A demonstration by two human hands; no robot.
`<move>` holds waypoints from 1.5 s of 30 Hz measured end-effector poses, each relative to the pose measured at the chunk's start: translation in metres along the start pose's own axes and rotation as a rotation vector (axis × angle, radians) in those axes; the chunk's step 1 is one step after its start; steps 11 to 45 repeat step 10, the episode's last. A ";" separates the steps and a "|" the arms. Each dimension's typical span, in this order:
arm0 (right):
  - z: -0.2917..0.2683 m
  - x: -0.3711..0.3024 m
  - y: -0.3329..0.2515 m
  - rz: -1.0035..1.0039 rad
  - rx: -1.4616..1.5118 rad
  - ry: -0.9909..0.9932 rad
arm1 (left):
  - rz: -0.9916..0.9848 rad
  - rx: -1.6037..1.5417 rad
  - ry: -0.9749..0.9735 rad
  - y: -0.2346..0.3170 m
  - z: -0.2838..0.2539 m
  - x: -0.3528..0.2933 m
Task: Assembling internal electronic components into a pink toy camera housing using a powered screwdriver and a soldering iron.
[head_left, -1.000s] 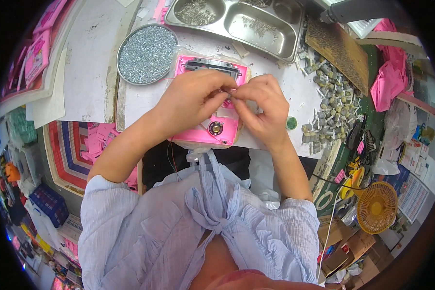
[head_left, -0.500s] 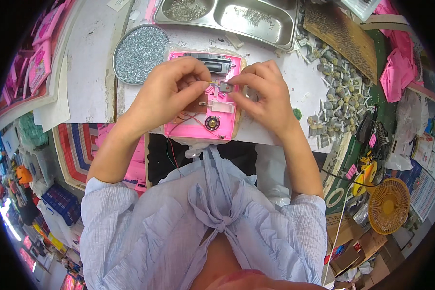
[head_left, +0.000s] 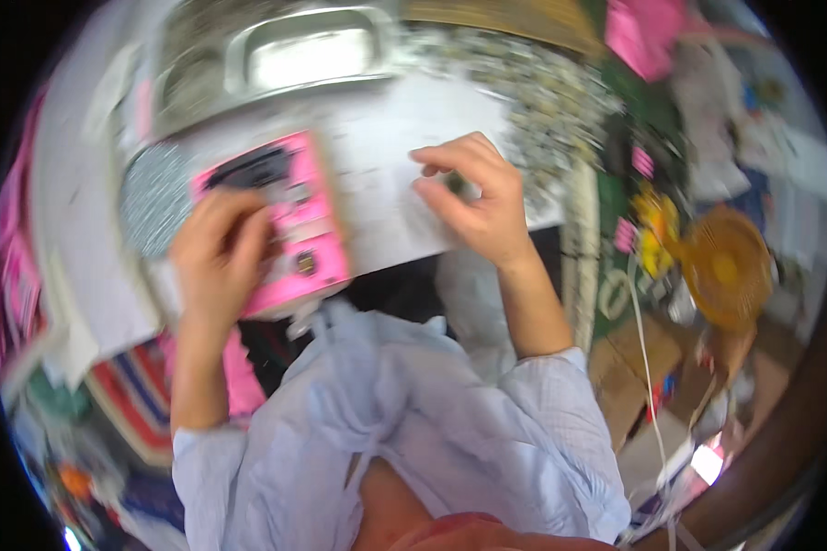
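Note:
A pink plastic casing (head_left: 326,225) lies at the left-middle of the table. A dark part (head_left: 265,167) is set in its far end, a small silvery block (head_left: 300,193) near its middle and a small round part (head_left: 306,263) nearer me. My left hand (head_left: 219,243) is over the casing's left side; its fingers are bent and smeared by motion, so what they hold, if anything, is hidden. Apart from the casing, my right hand (head_left: 482,195) hovers above the white tabletop. Its thumb and forefinger are spread, with nothing visible between them.
Left of the casing stands a round tray of small metal pieces (head_left: 152,197). A steel compartment tray (head_left: 377,78) is at the back. Many small grey parts (head_left: 560,110) lie heaped at the back right. An orange basket (head_left: 726,266) sits beyond the table's right side.
My view has swung right and blurred, so the casing appears farther left. My right hand has come away from the small block in the casing. My left hand has moved nearer the casing's left edge.

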State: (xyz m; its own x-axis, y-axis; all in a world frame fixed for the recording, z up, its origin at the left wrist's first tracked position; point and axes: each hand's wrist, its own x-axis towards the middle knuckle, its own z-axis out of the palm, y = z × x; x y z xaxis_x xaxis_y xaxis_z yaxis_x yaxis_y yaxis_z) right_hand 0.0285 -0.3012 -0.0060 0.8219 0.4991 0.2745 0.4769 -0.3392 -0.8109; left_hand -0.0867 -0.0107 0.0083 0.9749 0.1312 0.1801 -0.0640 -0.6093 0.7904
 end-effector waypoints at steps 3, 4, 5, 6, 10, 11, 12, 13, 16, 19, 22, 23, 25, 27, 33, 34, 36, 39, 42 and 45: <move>-0.072 -0.055 0.024 0.361 0.227 0.574 | -0.033 -0.016 0.055 0.005 -0.003 -0.007; -0.095 -0.071 0.037 0.469 0.334 0.739 | 0.026 -0.012 0.090 0.003 -0.004 -0.009; -0.121 -0.088 0.053 0.482 0.493 0.830 | 0.063 0.038 0.069 0.006 -0.005 -0.009; -0.139 -0.096 0.051 0.501 0.604 0.968 | 0.046 0.009 0.043 0.004 -0.002 -0.008; -0.205 -0.117 0.113 0.389 0.625 1.029 | 0.068 0.048 -0.026 0.005 -0.001 -0.004; -0.205 -0.117 0.113 0.389 0.625 1.029 | 0.068 0.048 -0.026 0.005 -0.001 -0.004; -0.205 -0.117 0.113 0.389 0.625 1.029 | 0.068 0.048 -0.026 0.005 -0.001 -0.004; -0.205 -0.117 0.113 0.389 0.625 1.029 | 0.068 0.048 -0.026 0.005 -0.001 -0.004; -0.205 -0.117 0.113 0.389 0.625 1.029 | 0.068 0.048 -0.026 0.005 -0.001 -0.004; -0.205 -0.117 0.113 0.389 0.625 1.029 | 0.068 0.048 -0.026 0.005 -0.001 -0.004; -0.205 -0.117 0.113 0.389 0.625 1.029 | 0.068 0.048 -0.026 0.005 -0.001 -0.004; -0.205 -0.117 0.113 0.389 0.625 1.029 | 0.068 0.048 -0.026 0.005 -0.001 -0.004; -0.205 -0.117 0.113 0.389 0.625 1.029 | 0.068 0.048 -0.026 0.005 -0.001 -0.004; -0.205 -0.117 0.113 0.389 0.625 1.029 | 0.068 0.048 -0.026 0.005 -0.001 -0.004; -0.205 -0.117 0.113 0.389 0.625 1.029 | 0.068 0.048 -0.026 0.005 -0.001 -0.004; -0.205 -0.117 0.113 0.389 0.625 1.029 | 0.068 0.048 -0.026 0.005 -0.001 -0.004; -0.205 -0.117 0.113 0.389 0.625 1.029 | 0.068 0.048 -0.026 0.005 -0.001 -0.004; -0.205 -0.117 0.113 0.389 0.625 1.029 | 0.068 0.048 -0.026 0.005 -0.001 -0.004; -0.205 -0.117 0.113 0.389 0.625 1.029 | 0.068 0.048 -0.026 0.005 -0.001 -0.004; -0.205 -0.117 0.113 0.389 0.625 1.029 | 0.068 0.048 -0.026 0.005 -0.001 -0.004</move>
